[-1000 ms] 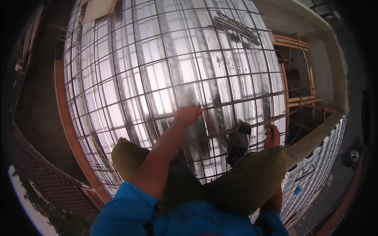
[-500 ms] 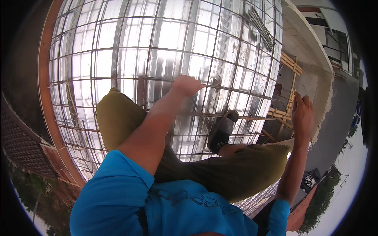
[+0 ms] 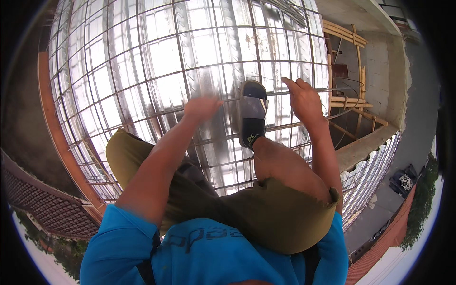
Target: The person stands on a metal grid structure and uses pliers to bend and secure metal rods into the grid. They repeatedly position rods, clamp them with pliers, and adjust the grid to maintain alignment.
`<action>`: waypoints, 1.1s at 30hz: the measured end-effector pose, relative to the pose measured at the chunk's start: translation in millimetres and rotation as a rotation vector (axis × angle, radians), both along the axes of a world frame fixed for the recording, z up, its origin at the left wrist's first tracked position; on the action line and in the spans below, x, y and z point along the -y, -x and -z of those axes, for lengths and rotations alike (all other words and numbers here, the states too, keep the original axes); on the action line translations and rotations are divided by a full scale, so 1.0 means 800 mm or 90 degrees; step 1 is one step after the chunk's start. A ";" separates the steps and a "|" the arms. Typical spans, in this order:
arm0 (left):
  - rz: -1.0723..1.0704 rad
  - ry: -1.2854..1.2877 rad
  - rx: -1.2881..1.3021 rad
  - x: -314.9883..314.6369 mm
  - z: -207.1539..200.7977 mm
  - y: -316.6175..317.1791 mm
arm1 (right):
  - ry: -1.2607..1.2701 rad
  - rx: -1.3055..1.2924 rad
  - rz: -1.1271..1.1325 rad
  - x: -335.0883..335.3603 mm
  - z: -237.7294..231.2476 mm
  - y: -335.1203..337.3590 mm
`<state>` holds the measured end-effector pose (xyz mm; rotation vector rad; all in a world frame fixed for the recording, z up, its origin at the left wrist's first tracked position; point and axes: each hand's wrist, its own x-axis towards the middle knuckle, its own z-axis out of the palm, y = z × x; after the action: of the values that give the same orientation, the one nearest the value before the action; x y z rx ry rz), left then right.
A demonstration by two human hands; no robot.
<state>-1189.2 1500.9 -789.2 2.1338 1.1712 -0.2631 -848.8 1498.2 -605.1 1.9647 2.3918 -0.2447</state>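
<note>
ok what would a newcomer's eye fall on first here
Probably the steel rebar mesh over bright corrugated metal decking, filling the upper middle. Next, the dark slide sandal, between the left hand and the right hand. Bamboo poles also stand out at upper right.

bamboo poles, tiled roof, green trees

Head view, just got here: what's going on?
A person's left hand is at one of the steel bars of a grid laid over shiny metal sheeting; blur hides its exact grip. The right hand holds a thin wire at its fingertips, above the bars. One foot, in a dark sandal, shows between the hands. Bamboo poles are off to the right, beyond the sheeting's edge.
</note>
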 end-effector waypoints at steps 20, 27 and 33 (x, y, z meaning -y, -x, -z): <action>-0.257 0.099 0.311 -0.057 -0.059 -0.066 | 0.157 -0.301 0.215 -0.107 0.002 0.022; -0.718 0.587 0.641 -0.122 -0.162 -0.128 | 0.203 -0.427 0.295 -0.056 -0.010 0.057; -0.602 0.607 0.566 -0.125 -0.174 -0.098 | 0.281 -0.519 0.277 -0.020 0.012 0.065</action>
<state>-1110.9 1601.3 -649.7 0.5824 1.0276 0.4452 -900.4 1514.5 -615.1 2.3901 1.8700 -1.6997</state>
